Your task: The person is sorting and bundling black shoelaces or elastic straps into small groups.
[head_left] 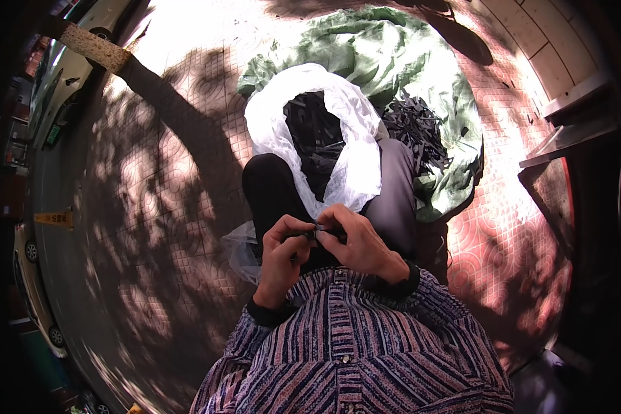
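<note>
Close to my lap, my left hand (285, 250) and my right hand (354, 241) meet with their fingers pinched together. Between the fingertips they hold a small black piece (312, 235), mostly covered by the fingers, so its exact kind does not show. Just beyond the hands, a white plastic bag (362, 162) stands with its mouth wide, between my dark-trousered knees. Dark strip-like pieces (314, 131) lie inside it. To the right of the bag, a heap of similar black strips (417, 127) rests on a green sack (455, 90).
A clear plastic bag (241, 252) lies by my left knee. Patterned red paving (152, 228) surrounds me, with a tree trunk (93, 47) at the upper left. Parked cars (38, 290) line the left side. On the right is a step or ledge (566, 141).
</note>
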Demonstrator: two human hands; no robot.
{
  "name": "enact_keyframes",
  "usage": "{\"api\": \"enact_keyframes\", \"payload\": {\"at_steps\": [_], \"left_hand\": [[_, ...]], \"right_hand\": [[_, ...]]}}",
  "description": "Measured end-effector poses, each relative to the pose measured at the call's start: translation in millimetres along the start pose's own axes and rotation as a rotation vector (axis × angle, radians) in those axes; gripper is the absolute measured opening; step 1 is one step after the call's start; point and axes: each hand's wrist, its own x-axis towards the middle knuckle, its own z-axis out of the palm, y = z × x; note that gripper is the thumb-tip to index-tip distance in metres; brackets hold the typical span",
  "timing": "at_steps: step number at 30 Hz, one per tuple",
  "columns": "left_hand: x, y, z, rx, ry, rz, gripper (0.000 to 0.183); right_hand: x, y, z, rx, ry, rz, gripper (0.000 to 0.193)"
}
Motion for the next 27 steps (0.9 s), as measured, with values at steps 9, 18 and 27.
{"api": "enact_keyframes", "payload": {"at_steps": [9, 18, 27], "left_hand": [[1, -5, -8, 0.263, -0.054, 0.011, 0.017], [-2, -3, -7, 0.445, -0.060, 0.013, 0.021], [0, -1, -3, 0.503, -0.053, -0.033, 0.017]], "right_hand": [[-9, 2, 2, -0.342, -0.031, -0.148, 0.015], [0, 19, -9, 0.396, -0.118, 0.275, 0.018], [2, 7, -6, 0.445, -0.161, 0.319, 0.024]]}}
